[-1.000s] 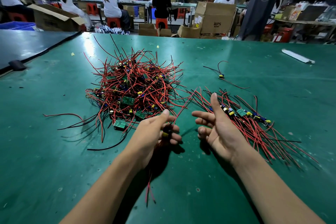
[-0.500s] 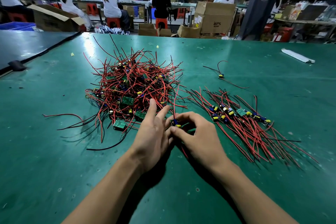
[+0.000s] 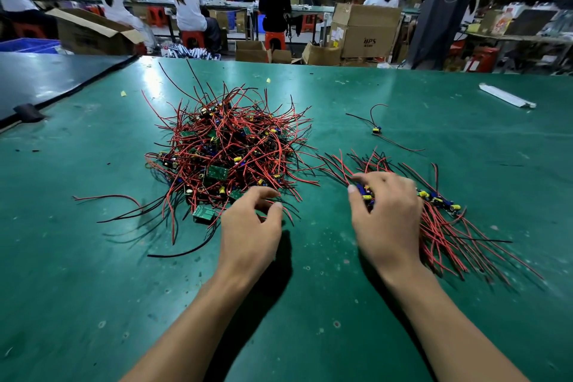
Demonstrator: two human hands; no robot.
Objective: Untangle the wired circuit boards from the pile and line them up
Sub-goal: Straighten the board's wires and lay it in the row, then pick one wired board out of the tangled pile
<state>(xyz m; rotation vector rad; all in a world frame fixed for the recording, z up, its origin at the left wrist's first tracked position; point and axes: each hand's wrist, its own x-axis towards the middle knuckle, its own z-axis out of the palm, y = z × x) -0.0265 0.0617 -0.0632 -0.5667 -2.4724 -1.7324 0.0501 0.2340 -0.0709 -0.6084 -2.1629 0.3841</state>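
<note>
- The right grip [image 3: 384, 214] curls thumb and fingers round a wired board [image 3: 366, 195] at the left end of the lined-up row [image 3: 440, 226].
- The left grip [image 3: 251, 226] hovers loosely curled, holding nothing, at the near side of the tangled pile [image 3: 229, 152].
- The pile sits mid-bench [image 3: 93, 288].
- A stray board [image 3: 376, 130] lies beyond the row, toward the far edge.

I see my left hand [image 3: 251, 226] loosely curled at the near edge of the pile [image 3: 229, 158], grip unclear, my right hand [image 3: 384, 217] with fingers [image 3: 376, 178] round a board [image 3: 366, 196] on the row [image 3: 443, 236], green surface [image 3: 93, 257] beneath.
</note>
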